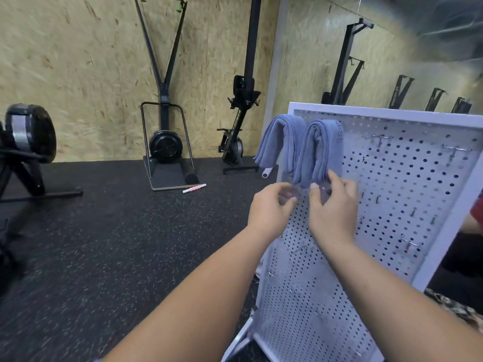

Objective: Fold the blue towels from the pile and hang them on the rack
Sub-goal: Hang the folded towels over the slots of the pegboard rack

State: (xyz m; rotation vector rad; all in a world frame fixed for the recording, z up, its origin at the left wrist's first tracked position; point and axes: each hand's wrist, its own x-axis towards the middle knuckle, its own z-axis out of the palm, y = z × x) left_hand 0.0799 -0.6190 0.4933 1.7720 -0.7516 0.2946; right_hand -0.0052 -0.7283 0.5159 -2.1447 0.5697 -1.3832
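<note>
"Up at the top corner of the rack [392,178], why are both towels doubled over like that?"

"They're folded narrow and draped over pegs I can't see, I'd say so each hangs balanced with its ends level. The outer towel [279,139] sits at the frame's edge, and the inner towel [320,150] hangs just beside it."

"And the hands?"

"Both are at the inner towel's lower hem, likely squaring it. The right hand [337,207] looks to have its fingers [332,176] pinched on that hem, thumb below and forefinger on the cloth. The left hand [269,207] is curled just under the hem, but it's blurred. I cannot tell whether its fingers hold anything."

"Any basket or bin?"

"None in view. The rack is the only holder, with two towels on it and the other hooks [456,148] bare. The pile is out of sight, so I can't judge how many remain."
</note>
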